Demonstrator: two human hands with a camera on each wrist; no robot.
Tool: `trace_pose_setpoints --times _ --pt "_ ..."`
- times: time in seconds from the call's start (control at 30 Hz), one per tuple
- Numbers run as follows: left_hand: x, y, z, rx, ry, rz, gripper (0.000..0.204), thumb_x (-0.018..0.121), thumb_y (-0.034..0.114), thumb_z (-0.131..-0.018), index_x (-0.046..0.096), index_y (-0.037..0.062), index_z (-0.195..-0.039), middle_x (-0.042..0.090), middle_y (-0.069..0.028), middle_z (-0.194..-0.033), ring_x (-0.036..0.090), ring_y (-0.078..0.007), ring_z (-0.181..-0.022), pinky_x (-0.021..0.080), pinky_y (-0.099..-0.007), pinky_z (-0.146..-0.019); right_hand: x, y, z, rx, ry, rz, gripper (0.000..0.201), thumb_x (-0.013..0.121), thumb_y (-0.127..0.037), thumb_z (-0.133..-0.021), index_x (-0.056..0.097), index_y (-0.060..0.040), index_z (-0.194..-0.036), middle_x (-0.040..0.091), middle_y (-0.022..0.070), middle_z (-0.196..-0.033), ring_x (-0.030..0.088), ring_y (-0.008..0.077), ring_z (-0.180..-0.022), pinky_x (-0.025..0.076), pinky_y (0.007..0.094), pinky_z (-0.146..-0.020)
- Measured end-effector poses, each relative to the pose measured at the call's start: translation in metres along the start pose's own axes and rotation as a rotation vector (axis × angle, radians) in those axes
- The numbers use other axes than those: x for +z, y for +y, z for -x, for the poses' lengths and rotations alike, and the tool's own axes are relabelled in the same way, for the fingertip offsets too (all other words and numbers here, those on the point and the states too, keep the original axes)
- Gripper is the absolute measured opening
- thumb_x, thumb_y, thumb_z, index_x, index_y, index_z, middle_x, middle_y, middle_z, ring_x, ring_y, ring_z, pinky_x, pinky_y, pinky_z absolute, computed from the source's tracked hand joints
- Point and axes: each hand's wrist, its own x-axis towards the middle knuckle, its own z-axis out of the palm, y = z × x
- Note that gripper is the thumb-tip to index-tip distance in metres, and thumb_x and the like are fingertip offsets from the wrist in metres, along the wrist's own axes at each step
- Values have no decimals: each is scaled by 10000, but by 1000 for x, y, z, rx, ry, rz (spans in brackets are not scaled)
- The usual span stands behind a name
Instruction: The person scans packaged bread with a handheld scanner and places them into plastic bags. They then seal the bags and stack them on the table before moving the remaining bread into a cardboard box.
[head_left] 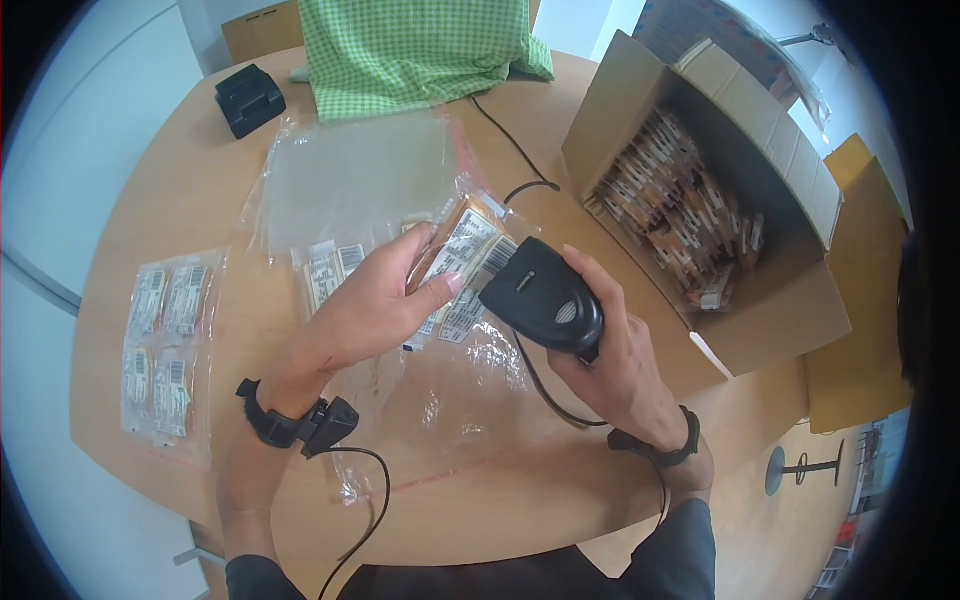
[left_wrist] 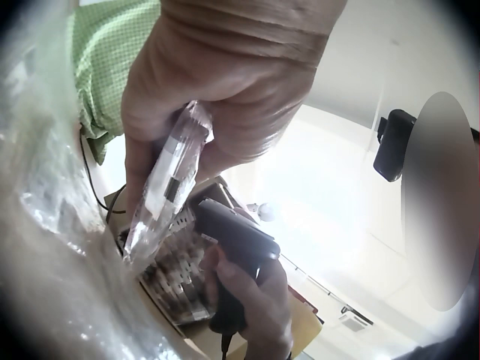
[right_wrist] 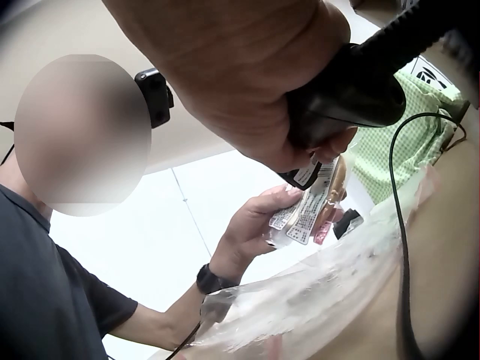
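Note:
In the head view my left hand [head_left: 375,295] pinches a small clear packet [head_left: 460,250] with white barcode labels, thumb on its front. My right hand [head_left: 625,370] grips a black handheld barcode scanner [head_left: 545,300], its head right at the packet's barcode. In the left wrist view the packet [left_wrist: 169,187] shows edge-on between thumb and fingers, the scanner [left_wrist: 236,232] beyond it. The right wrist view shows the scanner's handle [right_wrist: 345,101] inside my curled fingers. Beneath both hands lies a large clear plastic bag [head_left: 440,400], with more labelled packets [head_left: 335,270] at its upper left.
A cardboard box [head_left: 740,290] holding many packets stands at the right. On the left lies a clear bag of several labelled packets [head_left: 170,345]. Flat plastic bags [head_left: 350,170], a black cradle [head_left: 250,100] and a green checked cloth [head_left: 410,55] are at the back. The scanner's cable [head_left: 545,385] crosses the table.

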Motion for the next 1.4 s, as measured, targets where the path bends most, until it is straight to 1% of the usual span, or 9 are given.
trace_pose_setpoints --times 0.13,0.3,0.6,0.67,0.77,0.87,1.0,1.17,1.4 --pt "1 -4 1 3 14 25 422 632 243 -1067 553 -42 -1369 685 -110 -1147 620 -151 -1042 509 -329 -916 -5 2 2 20 48 -52 860 767 24 -831 364 -58 -1587 654 268 -1356 699 449 -1155 581 440 -952" --pt "-2 12 7 -190 194 622 360 613 278 -1075 630 0 -1304 725 -61 -1116 703 -127 -985 573 -299 -849 -21 42 16 469 53 -127 711 655 -27 -982 345 -75 -1620 694 134 -1207 646 165 -1049 534 326 -928" --pt "6 34 72 -220 374 724 320 585 223 -1097 618 -35 -1284 734 -81 -1141 719 -132 -1011 581 -309 -902 -17 105 50 543 29 101 732 719 -200 -994 364 22 -1595 697 233 -1251 687 325 -1122 529 396 -999" --pt "18 36 84 -241 394 759 318 581 215 -1100 610 -35 -1295 731 -79 -1143 716 -130 -1029 578 -305 -907 -20 98 59 332 37 655 825 773 -257 -954 354 48 -1597 676 275 -1324 681 402 -1172 532 445 -1021" --pt "39 44 95 -303 442 829 345 590 247 -1103 597 -25 -1315 704 -65 -1176 692 -113 -1044 569 -316 -888 -21 0 39 -124 90 611 845 820 -247 -879 423 45 -1565 657 274 -1383 651 465 -1248 534 501 -1027" --pt "57 43 108 -411 301 621 367 573 268 -1115 583 -29 -1329 668 -95 -1220 658 -138 -1088 555 -363 -905 6 -36 39 -311 -13 384 775 808 -187 -873 465 14 -1538 662 251 -1396 664 450 -1256 556 471 -985" --pt "68 50 140 198 97 -402 377 670 225 -1058 592 -58 -1294 652 -139 -1201 660 -255 -1081 538 -419 -930 -5 -36 54 -502 -10 329 598 761 -159 -927 527 -36 -1464 688 202 -1390 717 374 -1208 571 341 -862" --pt "60 8 147 504 86 -1277 333 763 225 -871 690 -25 -1079 639 -127 -1080 647 -291 -1005 536 -418 -905 -34 -51 102 -721 -281 174 314 644 -224 -1055 594 -87 -1333 760 69 -1281 773 219 -1089 484 193 -650" --pt "50 4 149 573 75 -1247 247 731 95 -770 712 -35 -980 570 -72 -818 576 -218 -717 458 -330 -609 24 -57 96 -741 -340 569 390 553 -134 -1028 619 58 -1361 713 240 -1302 731 361 -1174 516 248 -687"
